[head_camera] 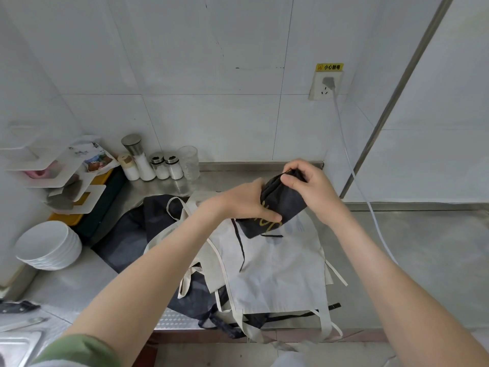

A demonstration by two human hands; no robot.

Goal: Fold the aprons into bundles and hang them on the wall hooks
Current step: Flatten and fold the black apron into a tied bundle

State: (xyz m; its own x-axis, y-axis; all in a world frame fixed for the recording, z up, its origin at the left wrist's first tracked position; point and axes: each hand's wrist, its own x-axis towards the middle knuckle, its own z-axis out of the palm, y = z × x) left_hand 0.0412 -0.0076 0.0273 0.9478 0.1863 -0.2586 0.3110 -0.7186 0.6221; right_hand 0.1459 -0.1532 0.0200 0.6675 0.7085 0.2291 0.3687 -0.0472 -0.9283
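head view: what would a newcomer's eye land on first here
The dark apron bundle, gripped mid-frame by the left hand and right hand. Below it a pale apron lies spread on the steel counter, ties dangling off the front edge; a stack of white bowls sits far left.

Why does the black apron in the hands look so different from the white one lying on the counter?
The black apron is folded into a small, thick bundle; the white apron lies spread out flat. The black apron is gripped by the left hand and right hand above the counter; the white apron rests on it. Both are cloth aprons.
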